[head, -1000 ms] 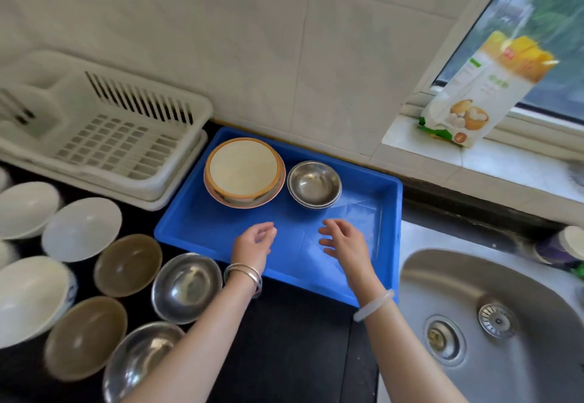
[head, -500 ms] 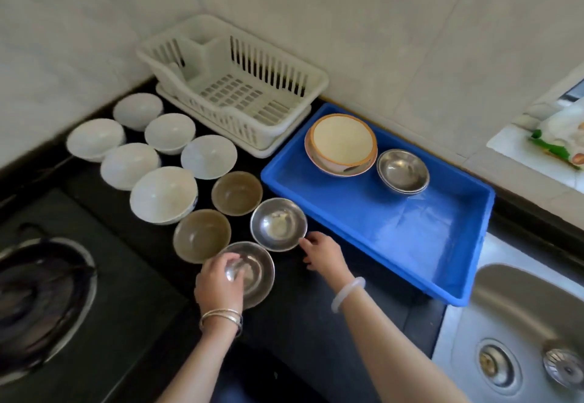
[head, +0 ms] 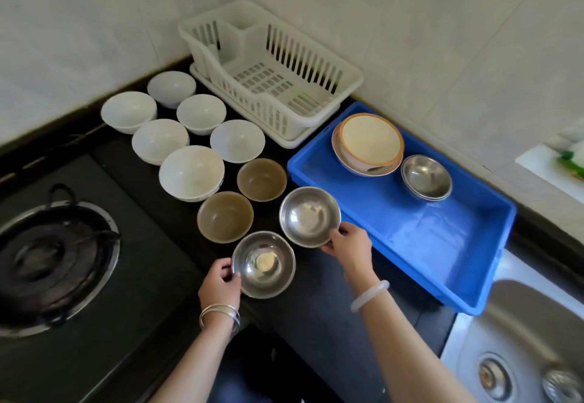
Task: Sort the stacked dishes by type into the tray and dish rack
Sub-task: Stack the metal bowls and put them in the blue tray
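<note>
Head view: the left hand point(head: 219, 284) pinches the 9 o'clock rim of a shiny round steel bowl point(head: 264, 264) on the black counter point(head: 316, 323). The right hand point(head: 349, 249) grips the 4 o'clock rim of a second shiny steel bowl point(head: 309, 216), just beside the glossy blue rectangular plastic tray point(head: 442, 244) at its 3 o'clock.

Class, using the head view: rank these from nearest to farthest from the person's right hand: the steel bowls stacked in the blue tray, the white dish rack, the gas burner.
From the right hand:
1. Steel bowls, stacked in the blue tray, up and to its right.
2. White dish rack, against the back wall.
3. Gas burner, far left on the stove.
</note>
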### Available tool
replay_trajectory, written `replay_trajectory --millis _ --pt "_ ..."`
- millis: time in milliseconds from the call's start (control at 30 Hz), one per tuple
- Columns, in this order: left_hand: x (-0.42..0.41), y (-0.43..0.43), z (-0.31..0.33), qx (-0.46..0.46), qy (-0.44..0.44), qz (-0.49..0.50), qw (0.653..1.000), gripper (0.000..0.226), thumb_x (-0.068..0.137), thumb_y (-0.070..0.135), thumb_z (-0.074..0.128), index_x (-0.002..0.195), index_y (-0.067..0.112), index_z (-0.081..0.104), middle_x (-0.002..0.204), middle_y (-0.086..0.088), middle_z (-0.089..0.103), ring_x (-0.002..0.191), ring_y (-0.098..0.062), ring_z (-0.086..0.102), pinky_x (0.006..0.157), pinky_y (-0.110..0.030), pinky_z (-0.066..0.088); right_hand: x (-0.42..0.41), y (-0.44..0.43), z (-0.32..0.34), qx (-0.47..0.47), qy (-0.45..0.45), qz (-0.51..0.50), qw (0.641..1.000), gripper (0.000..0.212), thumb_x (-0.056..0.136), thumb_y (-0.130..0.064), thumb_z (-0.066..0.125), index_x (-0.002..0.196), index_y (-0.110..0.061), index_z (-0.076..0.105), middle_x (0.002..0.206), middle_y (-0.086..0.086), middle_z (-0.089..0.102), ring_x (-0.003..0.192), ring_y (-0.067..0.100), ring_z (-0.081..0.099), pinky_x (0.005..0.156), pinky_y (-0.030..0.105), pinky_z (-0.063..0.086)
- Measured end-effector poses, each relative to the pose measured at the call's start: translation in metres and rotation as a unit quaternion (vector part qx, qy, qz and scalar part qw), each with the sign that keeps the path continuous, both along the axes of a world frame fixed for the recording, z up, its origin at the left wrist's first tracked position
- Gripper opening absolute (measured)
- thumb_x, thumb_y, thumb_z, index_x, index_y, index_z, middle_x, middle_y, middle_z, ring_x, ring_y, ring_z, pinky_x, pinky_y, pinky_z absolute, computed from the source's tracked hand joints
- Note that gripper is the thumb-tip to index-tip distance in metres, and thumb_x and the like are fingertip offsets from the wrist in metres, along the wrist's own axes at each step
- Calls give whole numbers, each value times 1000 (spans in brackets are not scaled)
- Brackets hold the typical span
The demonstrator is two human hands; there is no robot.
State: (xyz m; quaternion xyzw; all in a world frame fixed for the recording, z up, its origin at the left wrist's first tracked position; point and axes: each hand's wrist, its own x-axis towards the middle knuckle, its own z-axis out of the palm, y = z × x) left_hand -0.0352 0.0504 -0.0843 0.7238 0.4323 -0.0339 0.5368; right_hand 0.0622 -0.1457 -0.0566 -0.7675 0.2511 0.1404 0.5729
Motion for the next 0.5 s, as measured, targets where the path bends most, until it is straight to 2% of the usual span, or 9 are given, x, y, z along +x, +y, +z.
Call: replay_trajectory --millis 67,167,300,500 --pt "1 -2 0 -30 -13 10 999 25 85 0 57 107 10 62 98 -7 61 73 -20 60 73 -34 56 -3 -6 10 6 -17 -12 1000 16 87 -7 54 81 -10 69 77 7 72 68 13 73 56 17 56" --pt "6 -7 2 -66 -23 16 997 25 85 -1 57 106 10 63 94 -4 58 73 -17 59 65 -26 53 -8 -14 23 0 -24 -2 1000 18 85 -8 54 76 -14 69 67 -1 72 63 10 72 57 18 57" --pt "14 -14 6 -115 -29 16 993 24 86 -1 56 107 7 62 96 -9 61 83 -24 62 70 -29 54 -21 -12 30 -8 -4 53 999 19 85 -9 57 70 -11 69 60 -1 71 62 12 72 53 16 54" --pt "22 -20 6 -160 -37 4 986 16 91 5 51 103 8 62 102 -13 59 94 -28 59 75 -35 54 -37 -5 25 -69 28 100 992 13 88 -15 62 76 -17 68 68 0 71 53 4 69 44 7 44"
